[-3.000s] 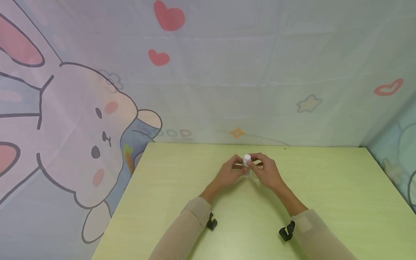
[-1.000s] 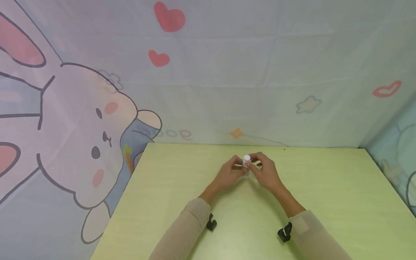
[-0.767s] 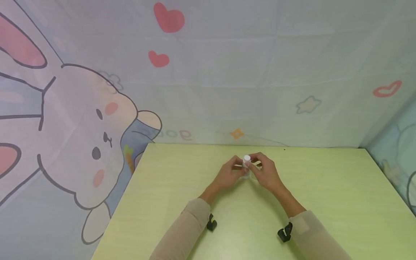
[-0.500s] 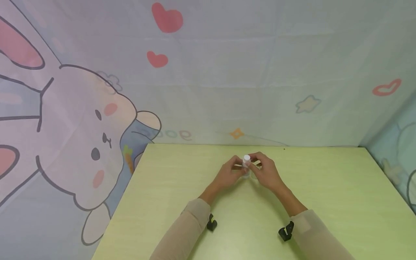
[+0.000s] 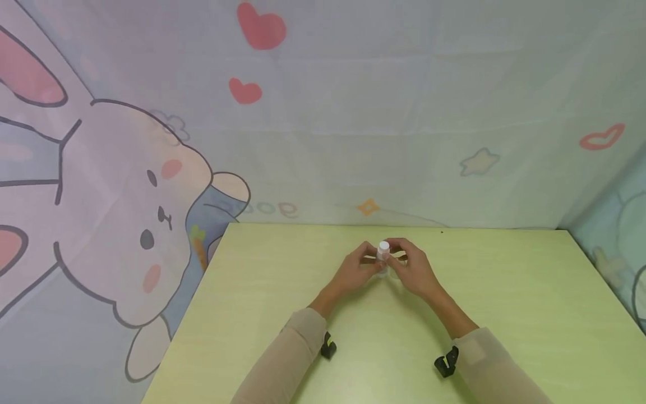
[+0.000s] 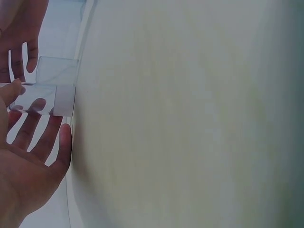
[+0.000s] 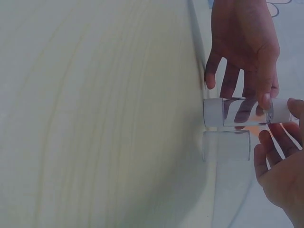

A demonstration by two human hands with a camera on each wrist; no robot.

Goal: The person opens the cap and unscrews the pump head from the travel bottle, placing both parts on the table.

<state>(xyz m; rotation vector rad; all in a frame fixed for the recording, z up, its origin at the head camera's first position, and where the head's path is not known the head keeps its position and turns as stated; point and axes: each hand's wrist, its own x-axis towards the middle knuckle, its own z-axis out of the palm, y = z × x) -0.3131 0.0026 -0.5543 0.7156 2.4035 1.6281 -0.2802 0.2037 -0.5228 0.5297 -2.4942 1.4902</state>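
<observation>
A small clear bottle (image 7: 241, 113) with a white base (image 7: 213, 112) and a white cap (image 5: 384, 246) stands upright near the table's far side. My left hand (image 5: 355, 270) grips its clear body, thumb on the near side and fingers behind, as the left wrist view shows. From the right, my right hand (image 5: 415, 270) has thumb and fingers about the white cap at the top. Beside the bottle, on the right hand's side, stands a clear cylindrical cover (image 7: 226, 146), partly behind that hand in the head view.
The pale yellow-green table (image 5: 504, 292) ends at a printed cloth backdrop (image 5: 323, 129) close behind the hands. Black wrist mounts (image 5: 446, 362) sit at both sleeves.
The right hand's thumb and fingers have shifted slightly at the white cap. The left hand keeps its grip, and bottle and clear cover stay in place.
</observation>
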